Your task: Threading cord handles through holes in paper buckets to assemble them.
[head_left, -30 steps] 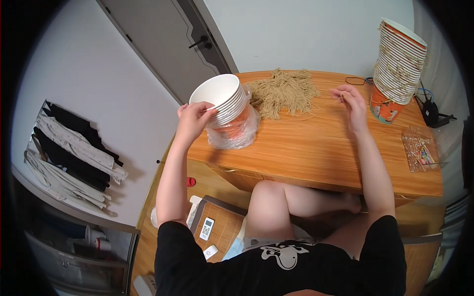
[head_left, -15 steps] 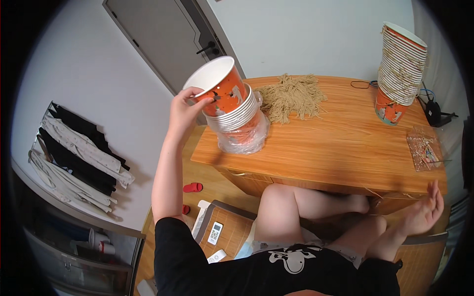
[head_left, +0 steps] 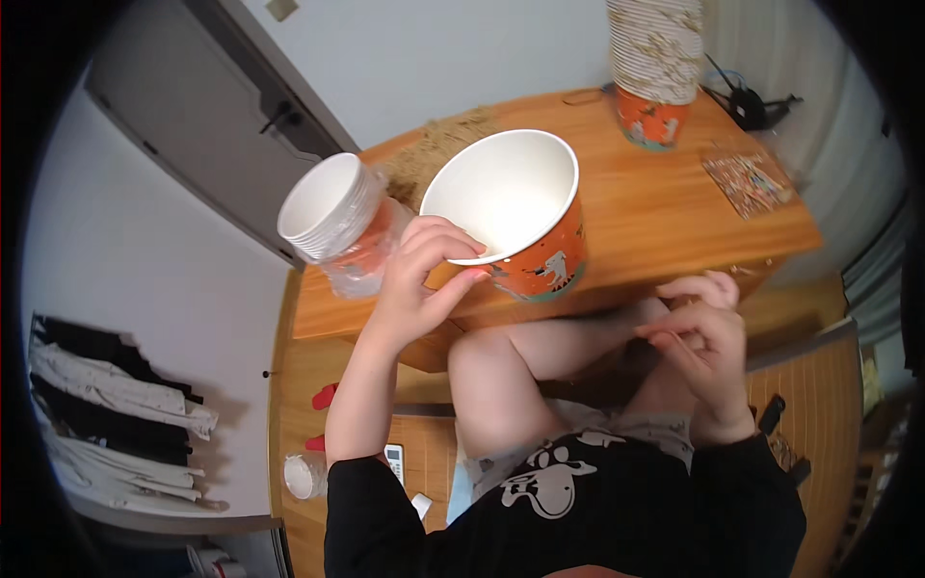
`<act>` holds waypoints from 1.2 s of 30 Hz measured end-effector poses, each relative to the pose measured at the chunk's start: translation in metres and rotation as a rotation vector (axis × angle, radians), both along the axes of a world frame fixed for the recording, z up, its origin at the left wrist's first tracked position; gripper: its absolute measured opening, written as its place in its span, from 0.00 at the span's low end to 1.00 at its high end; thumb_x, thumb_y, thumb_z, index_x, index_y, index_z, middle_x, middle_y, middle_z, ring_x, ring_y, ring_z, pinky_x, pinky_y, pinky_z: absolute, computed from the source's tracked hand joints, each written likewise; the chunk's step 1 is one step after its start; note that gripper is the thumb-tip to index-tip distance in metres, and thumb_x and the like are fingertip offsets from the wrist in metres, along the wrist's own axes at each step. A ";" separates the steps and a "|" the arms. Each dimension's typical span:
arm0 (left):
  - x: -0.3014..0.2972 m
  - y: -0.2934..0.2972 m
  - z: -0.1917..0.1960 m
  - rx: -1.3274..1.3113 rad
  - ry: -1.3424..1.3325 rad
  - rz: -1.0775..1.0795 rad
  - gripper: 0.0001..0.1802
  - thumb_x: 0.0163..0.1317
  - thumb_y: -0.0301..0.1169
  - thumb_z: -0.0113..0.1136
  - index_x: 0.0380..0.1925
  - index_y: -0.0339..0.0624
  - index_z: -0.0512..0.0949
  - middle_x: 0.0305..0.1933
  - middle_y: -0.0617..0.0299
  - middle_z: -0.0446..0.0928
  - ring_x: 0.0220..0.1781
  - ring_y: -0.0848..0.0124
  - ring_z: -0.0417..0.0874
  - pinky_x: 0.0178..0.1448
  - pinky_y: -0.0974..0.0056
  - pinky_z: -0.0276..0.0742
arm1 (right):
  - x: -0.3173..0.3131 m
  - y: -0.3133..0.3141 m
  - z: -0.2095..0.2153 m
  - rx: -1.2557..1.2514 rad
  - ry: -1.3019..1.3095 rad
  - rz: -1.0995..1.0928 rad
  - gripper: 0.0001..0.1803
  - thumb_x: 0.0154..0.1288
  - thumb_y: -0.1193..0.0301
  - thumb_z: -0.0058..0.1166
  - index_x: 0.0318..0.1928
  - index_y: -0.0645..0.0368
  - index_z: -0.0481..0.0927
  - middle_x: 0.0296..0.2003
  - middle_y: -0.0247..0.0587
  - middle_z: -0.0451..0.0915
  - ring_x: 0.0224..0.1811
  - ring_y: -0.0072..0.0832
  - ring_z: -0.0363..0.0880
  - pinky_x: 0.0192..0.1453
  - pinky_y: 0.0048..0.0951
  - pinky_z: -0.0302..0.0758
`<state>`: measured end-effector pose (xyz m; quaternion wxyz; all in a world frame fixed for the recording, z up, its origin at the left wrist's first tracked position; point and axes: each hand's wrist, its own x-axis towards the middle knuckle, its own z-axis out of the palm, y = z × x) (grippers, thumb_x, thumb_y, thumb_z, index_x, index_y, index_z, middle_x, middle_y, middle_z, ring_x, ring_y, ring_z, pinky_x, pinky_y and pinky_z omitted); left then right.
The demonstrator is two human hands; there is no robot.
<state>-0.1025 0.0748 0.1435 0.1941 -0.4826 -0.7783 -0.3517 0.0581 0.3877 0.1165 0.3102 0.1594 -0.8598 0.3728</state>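
Note:
A single orange paper bucket (head_left: 540,265) with a white inside is tilted above the front part of the table. My left hand (head_left: 424,275) is closed on its near left rim, thumb outside and fingers over the edge. Above my right thigh my right hand (head_left: 703,347) is raised, its fingers loosely bent and apart with nothing visible in them. Left of the bucket stands a nested stack of buckets (head_left: 328,207) in clear plastic wrap. Partly hidden behind the held bucket is a pile of tan cords (head_left: 438,144).
A tall stack of buckets with cords (head_left: 655,58) stands at the far right of the wooden table (head_left: 665,212). Near it lie a clear packet of small items (head_left: 747,183) and a black device (head_left: 747,104). Clothes (head_left: 116,424) hang at left; a white remote (head_left: 395,462) lies below.
My left hand has lifted the bucket off the wrapped stack and brought it right and nearer. My right hand has moved inward, its fingers now bent. The view has shifted.

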 end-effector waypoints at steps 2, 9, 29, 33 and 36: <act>-0.002 0.009 -0.020 -0.016 -0.055 -0.043 0.10 0.53 0.26 0.74 0.34 0.42 0.82 0.42 0.63 0.84 0.51 0.61 0.78 0.58 0.59 0.73 | -0.003 -0.010 -0.019 -0.116 -0.046 0.039 0.04 0.56 0.69 0.69 0.30 0.51 0.86 0.30 0.30 0.83 0.45 0.30 0.79 0.59 0.35 0.61; -0.010 0.011 -0.049 -0.101 -0.059 -0.145 0.11 0.53 0.29 0.72 0.37 0.46 0.82 0.62 0.58 0.79 0.67 0.52 0.71 0.72 0.49 0.63 | -0.017 -0.033 -0.065 -0.362 -0.208 0.211 0.07 0.59 0.67 0.68 0.28 0.53 0.83 0.31 0.30 0.76 0.39 0.31 0.72 0.50 0.34 0.60; 0.112 0.060 -0.104 0.291 -0.309 0.163 0.11 0.51 0.20 0.74 0.35 0.41 0.87 0.36 0.60 0.85 0.41 0.64 0.85 0.50 0.62 0.78 | -0.015 -0.071 -0.072 -0.093 -0.076 0.126 0.10 0.52 0.63 0.74 0.30 0.50 0.84 0.32 0.24 0.79 0.45 0.29 0.76 0.54 0.40 0.62; 0.112 0.063 -0.105 0.336 -0.457 0.189 0.09 0.54 0.18 0.71 0.35 0.37 0.86 0.37 0.57 0.85 0.43 0.65 0.85 0.50 0.64 0.80 | -0.018 -0.067 -0.066 -0.404 -0.166 0.178 0.11 0.53 0.64 0.74 0.36 0.49 0.88 0.34 0.24 0.82 0.45 0.29 0.76 0.54 0.35 0.63; 0.110 0.065 -0.107 0.286 -0.481 0.152 0.07 0.56 0.16 0.69 0.35 0.35 0.84 0.39 0.55 0.84 0.42 0.65 0.85 0.46 0.67 0.80 | -0.028 -0.058 -0.080 -0.174 -0.050 0.212 0.12 0.53 0.65 0.73 0.39 0.48 0.90 0.34 0.24 0.84 0.43 0.28 0.76 0.53 0.33 0.64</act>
